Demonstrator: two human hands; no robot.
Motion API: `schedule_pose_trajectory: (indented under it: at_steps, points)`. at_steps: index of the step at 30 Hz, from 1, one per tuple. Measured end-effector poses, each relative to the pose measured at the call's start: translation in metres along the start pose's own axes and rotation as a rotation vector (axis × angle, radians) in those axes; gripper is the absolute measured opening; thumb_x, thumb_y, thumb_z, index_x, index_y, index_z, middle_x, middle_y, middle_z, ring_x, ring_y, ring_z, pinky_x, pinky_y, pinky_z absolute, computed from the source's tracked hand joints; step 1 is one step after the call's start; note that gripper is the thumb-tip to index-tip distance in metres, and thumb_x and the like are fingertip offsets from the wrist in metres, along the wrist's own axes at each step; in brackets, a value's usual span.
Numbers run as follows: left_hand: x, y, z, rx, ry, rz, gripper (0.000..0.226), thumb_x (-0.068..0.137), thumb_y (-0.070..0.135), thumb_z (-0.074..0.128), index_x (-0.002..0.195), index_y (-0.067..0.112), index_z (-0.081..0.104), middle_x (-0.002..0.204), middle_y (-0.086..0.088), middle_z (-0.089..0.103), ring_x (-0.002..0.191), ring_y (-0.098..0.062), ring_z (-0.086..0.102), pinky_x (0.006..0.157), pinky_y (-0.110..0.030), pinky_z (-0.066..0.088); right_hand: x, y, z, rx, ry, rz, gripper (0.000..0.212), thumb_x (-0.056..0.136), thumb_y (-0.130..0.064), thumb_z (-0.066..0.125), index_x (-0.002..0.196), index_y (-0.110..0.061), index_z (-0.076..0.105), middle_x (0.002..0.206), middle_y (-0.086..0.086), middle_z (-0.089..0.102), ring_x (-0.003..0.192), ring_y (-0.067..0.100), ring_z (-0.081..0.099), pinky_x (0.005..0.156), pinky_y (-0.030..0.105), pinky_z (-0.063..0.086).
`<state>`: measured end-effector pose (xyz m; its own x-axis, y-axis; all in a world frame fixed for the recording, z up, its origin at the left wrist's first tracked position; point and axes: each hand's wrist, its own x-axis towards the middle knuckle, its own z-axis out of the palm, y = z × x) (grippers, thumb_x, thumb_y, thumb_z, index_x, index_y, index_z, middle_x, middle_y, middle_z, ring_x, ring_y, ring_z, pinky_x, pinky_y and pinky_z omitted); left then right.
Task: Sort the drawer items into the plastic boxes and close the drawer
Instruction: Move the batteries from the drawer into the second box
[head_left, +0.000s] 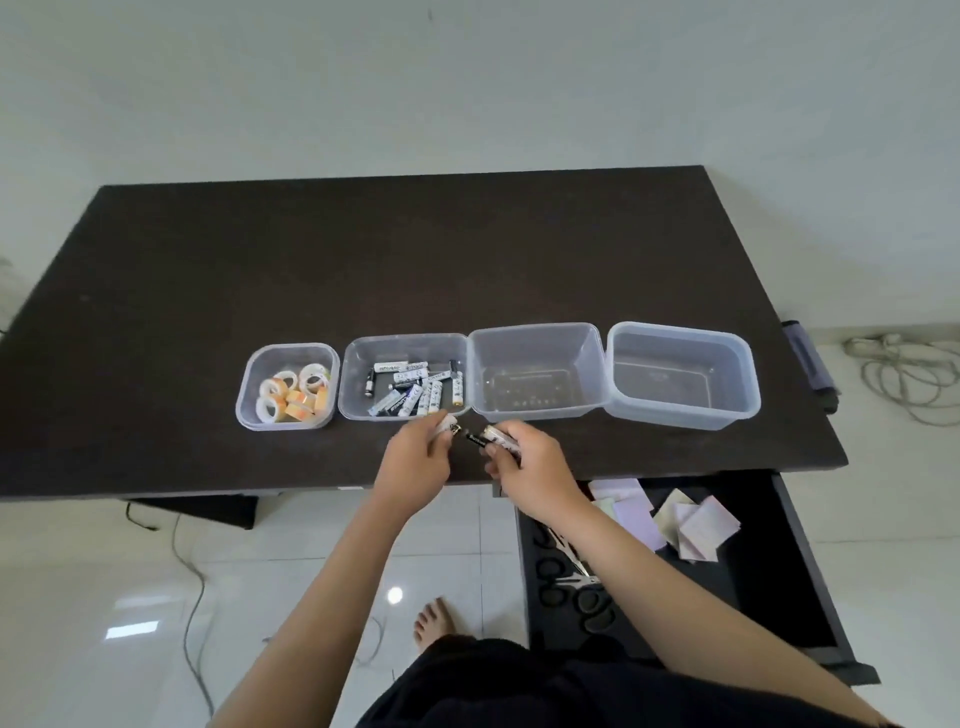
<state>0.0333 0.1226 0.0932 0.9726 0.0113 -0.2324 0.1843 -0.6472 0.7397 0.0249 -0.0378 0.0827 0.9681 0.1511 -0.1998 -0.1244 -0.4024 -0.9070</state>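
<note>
Four clear plastic boxes stand in a row on the dark table. The leftmost box holds tape rolls. The second box holds several batteries. The third box and the fourth box are empty. My left hand grips a white battery just in front of the second box. My right hand grips batteries, one black and one white. The open drawer at lower right holds scissors and paper notes.
Cables lie on the floor at right, and another cable runs over the white tiles at lower left. My bare foot is on the floor under the table edge. A dark handle sticks out at the table's right side.
</note>
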Motion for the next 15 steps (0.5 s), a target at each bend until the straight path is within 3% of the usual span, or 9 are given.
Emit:
schedule_pose_trajectory:
  at_steps: [5, 8, 11, 15]
  points:
    - [0.038, -0.008, -0.056, 0.056, 0.029, -0.031, 0.036, 0.097, 0.019, 0.047, 0.129, 0.007, 0.055, 0.126, -0.009, 0.062, 0.118, -0.028, 0.055, 0.098, -0.033, 0.042, 0.048, -0.045, 0.033, -0.124, 0.077, -0.084, 0.010, 0.089, -0.010, 0.057, 0.096, -0.009, 0.064, 0.078, 0.001, 0.064, 0.069, 0.013, 0.062, 0.064, 0.022, 0.049]
    - [0.056, -0.013, -0.073, 0.111, -0.008, -0.039, 0.032, 0.095, 0.013, 0.047, 0.124, 0.006, 0.059, 0.116, -0.012, 0.066, 0.103, -0.026, 0.060, 0.083, -0.030, 0.044, 0.073, -0.057, 0.047, -0.250, 0.118, -0.090, 0.007, 0.087, -0.008, 0.059, 0.086, -0.008, 0.066, 0.076, 0.001, 0.061, 0.066, 0.013, 0.053, 0.059, 0.020, 0.037]
    - [0.067, -0.019, -0.081, 0.130, -0.062, -0.001, 0.028, 0.089, 0.001, 0.044, 0.107, 0.006, 0.064, 0.094, -0.014, 0.068, 0.081, -0.025, 0.058, 0.064, -0.027, 0.040, 0.090, -0.063, 0.055, -0.288, 0.133, -0.016, 0.009, 0.085, -0.004, 0.059, 0.086, -0.009, 0.066, 0.082, 0.006, 0.067, 0.071, 0.018, 0.057, 0.063, 0.028, 0.042]
    - [0.074, -0.027, -0.083, 0.145, -0.068, 0.011, 0.036, 0.087, -0.002, 0.041, 0.118, 0.002, 0.058, 0.093, -0.015, 0.065, 0.079, -0.021, 0.053, 0.071, -0.029, 0.042, 0.102, -0.066, 0.062, -0.290, 0.164, 0.004, 0.024, 0.084, -0.005, 0.061, 0.106, -0.013, 0.066, 0.107, 0.002, 0.066, 0.092, 0.017, 0.062, 0.082, 0.031, 0.053]
